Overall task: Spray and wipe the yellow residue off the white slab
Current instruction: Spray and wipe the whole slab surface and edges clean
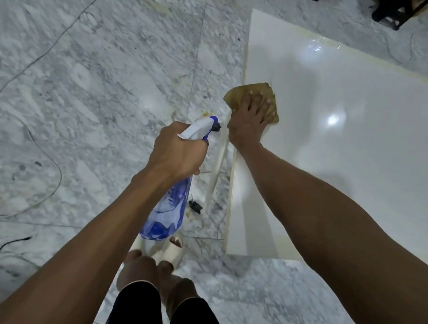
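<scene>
- The right hand [250, 119] lies flat with its fingers spread, pressing a folded tan-brown cloth [239, 94] against the glossy white rectangular slab [333, 156], right at the slab's left edge; part of the cloth hangs past that edge.
- The left hand [177, 152] grips the neck of a translucent blue plastic spray bottle [167, 214] with a white trigger head, held over the grey-veined marble floor [73, 103], just beside the slab and apart from it.
- Pale yellow residue [286, 32] shows as a band along the slab's far edge; a wet sheen lies near it.
- The step in hand looks like wiping, so keep the palm flat and the pressure even, and sweep in overlapping strokes towards that yellow band.
- Pull the overhanging cloth fully onto the slab, or the edge pass loses contact.
- Keep the nozzle turned towards the slab, ready for stubborn patches.
- Mind the thin cables [46, 51] on the floor.
</scene>
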`<state>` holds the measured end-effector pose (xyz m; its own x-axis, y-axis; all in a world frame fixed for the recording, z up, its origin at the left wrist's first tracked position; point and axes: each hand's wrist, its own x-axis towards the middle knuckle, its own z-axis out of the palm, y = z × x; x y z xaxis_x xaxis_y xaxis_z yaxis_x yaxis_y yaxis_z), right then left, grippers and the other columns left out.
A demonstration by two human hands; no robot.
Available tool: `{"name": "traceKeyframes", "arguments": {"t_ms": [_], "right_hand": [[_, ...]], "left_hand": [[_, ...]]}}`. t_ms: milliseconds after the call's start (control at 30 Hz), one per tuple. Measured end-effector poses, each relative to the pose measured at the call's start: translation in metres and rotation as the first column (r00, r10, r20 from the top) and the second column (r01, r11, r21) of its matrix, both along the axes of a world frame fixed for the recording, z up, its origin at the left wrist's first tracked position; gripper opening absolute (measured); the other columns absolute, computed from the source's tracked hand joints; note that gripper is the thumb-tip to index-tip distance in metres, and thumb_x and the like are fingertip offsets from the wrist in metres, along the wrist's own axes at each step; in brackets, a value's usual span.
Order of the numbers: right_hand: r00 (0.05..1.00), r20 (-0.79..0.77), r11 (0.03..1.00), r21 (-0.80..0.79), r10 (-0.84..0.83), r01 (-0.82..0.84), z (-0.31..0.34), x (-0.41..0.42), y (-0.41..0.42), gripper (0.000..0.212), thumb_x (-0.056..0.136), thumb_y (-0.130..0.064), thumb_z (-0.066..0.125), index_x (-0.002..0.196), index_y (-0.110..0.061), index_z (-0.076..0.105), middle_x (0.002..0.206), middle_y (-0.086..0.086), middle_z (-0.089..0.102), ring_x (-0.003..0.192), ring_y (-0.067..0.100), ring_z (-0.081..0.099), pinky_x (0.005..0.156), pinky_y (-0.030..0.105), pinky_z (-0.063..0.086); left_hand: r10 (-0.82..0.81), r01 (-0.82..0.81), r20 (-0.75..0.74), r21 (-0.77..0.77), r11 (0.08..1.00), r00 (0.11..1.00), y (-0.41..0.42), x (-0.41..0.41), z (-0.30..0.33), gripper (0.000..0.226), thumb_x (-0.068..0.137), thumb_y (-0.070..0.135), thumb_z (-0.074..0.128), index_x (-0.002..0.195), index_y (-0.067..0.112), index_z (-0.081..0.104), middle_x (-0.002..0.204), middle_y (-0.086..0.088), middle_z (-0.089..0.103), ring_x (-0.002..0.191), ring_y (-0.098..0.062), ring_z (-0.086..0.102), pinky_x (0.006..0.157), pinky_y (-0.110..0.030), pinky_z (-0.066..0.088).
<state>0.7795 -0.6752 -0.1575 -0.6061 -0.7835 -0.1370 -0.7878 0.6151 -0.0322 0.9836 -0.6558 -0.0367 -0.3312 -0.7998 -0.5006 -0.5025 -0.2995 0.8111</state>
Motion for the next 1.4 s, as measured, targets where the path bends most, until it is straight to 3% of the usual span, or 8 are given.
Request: {"name": "traceKeyframes", "arguments": {"t_ms": [200, 667, 967, 1100, 1200, 1267, 1333, 1400], "right_hand": [[0.999, -0.038, 0.999, -0.035, 0.001, -0.002, -0.006, 0.032, 0.069, 0.064, 0.103, -0.034, 0.035, 0.158, -0.013, 0.011, 0.166, 0.015, 0.009, 0.152, 0.039, 0.002, 0.119, 0.061, 0.003], [0.997, -0.056, 0.999, -0.003, -0.048, 0.047, -0.005, 0.134, 0.232, 0.066, 0.103, -0.032, 0.039, 0.158, -0.013, 0.008, 0.166, 0.015, 0.005, 0.152, 0.038, 0.003, 0.120, 0.060, 0.005], [0.998, 0.017, 0.997, 0.046, 0.058, -0.059, 0.009, 0.169, 0.284, 0.074, 0.096, 0.005, 0.045, 0.155, 0.002, 0.001, 0.164, 0.022, -0.001, 0.153, 0.037, -0.001, 0.124, 0.049, 0.005], [0.982, 0.165, 0.995, -0.009, 0.095, -0.095, 0.027, 0.167, 0.321, 0.074, 0.095, 0.010, 0.043, 0.157, -0.003, 0.006, 0.166, 0.015, 0.004, 0.154, 0.027, 0.007, 0.122, 0.040, 0.023], [0.862, 0.506, 0.982, -0.150, -0.023, 0.114, 0.063, 0.158, 0.339, 0.051, 0.105, -0.009, 0.041, 0.154, -0.010, 0.028, 0.153, 0.015, 0.039, 0.128, 0.029, 0.048, 0.099, 0.026, 0.043], [0.754, 0.657, 0.924, -0.274, -0.023, 0.267, 0.093, 0.151, 0.351, 0.044, 0.104, -0.010, 0.042, 0.147, -0.007, 0.034, 0.132, 0.011, 0.053, 0.100, 0.022, 0.055, 0.074, 0.010, 0.046], [0.660, 0.749, 0.840, -0.325, -0.051, 0.434, 0.119, 0.139, 0.363, 0.040, 0.104, -0.017, 0.047, 0.140, -0.006, 0.035, 0.128, 0.012, 0.057, 0.099, 0.019, 0.059, 0.077, 0.016, 0.049], [0.384, 0.922, 0.670, -0.257, -0.046, 0.697, 0.141, 0.127, 0.374, 0.039, 0.103, -0.023, 0.050, 0.136, -0.004, 0.040, 0.121, 0.012, 0.059, 0.099, 0.017, 0.061, 0.079, 0.026, 0.052]], "left_hand": [[-0.007, 0.008, -0.022, 0.038, 0.999, 1.000, 0.051, 0.031, 0.000, 0.023, 0.079, 0.005, 0.056, 0.091, -0.010, 0.067, 0.089, -0.028, 0.072, 0.038, -0.020, 0.057, 0.055, -0.035, 0.050], [-0.121, 0.123, -0.022, 0.073, 0.990, 0.992, 0.179, 0.138, 0.003, 0.020, 0.081, 0.008, 0.058, 0.094, -0.005, 0.067, 0.087, -0.021, 0.073, 0.046, -0.020, 0.060, 0.044, -0.021, 0.044], [-0.149, 0.151, -0.052, 0.054, 0.987, 0.988, 0.228, 0.170, 0.020, 0.031, 0.082, 0.007, 0.058, 0.108, 0.010, 0.073, 0.086, -0.009, 0.074, 0.039, -0.010, 0.059, 0.045, -0.020, 0.045], [-0.158, 0.159, -0.033, 0.028, 0.987, 0.987, 0.234, 0.177, 0.042, 0.020, 0.079, 0.004, 0.059, 0.093, -0.006, 0.071, 0.086, -0.025, 0.072, 0.047, -0.021, 0.060, 0.055, -0.043, 0.058], [-0.170, 0.170, -0.035, -0.013, 0.985, 0.985, 0.236, 0.174, 0.061, 0.022, 0.080, 0.004, 0.056, 0.091, -0.011, 0.068, 0.087, -0.029, 0.072, 0.048, -0.025, 0.061, 0.056, -0.042, 0.054], [-0.191, 0.190, -0.020, -0.043, 0.981, 0.981, 0.240, 0.168, 0.077, 0.023, 0.081, 0.008, 0.056, 0.091, -0.008, 0.070, 0.085, -0.025, 0.073, 0.053, -0.030, 0.067, 0.055, -0.045, 0.056], [-0.204, 0.202, -0.017, -0.066, 0.977, 0.979, 0.245, 0.156, 0.094, 0.019, 0.082, 0.008, 0.058, 0.087, -0.004, 0.072, 0.083, -0.020, 0.073, 0.067, -0.038, 0.071, 0.055, -0.048, 0.058], [-0.206, 0.204, -0.010, -0.083, 0.975, 0.979, 0.253, 0.141, 0.110, 0.015, 0.083, 0.007, 0.061, 0.080, -0.002, 0.071, 0.079, -0.014, 0.074, 0.069, -0.039, 0.072, 0.052, -0.040, 0.056]]}}
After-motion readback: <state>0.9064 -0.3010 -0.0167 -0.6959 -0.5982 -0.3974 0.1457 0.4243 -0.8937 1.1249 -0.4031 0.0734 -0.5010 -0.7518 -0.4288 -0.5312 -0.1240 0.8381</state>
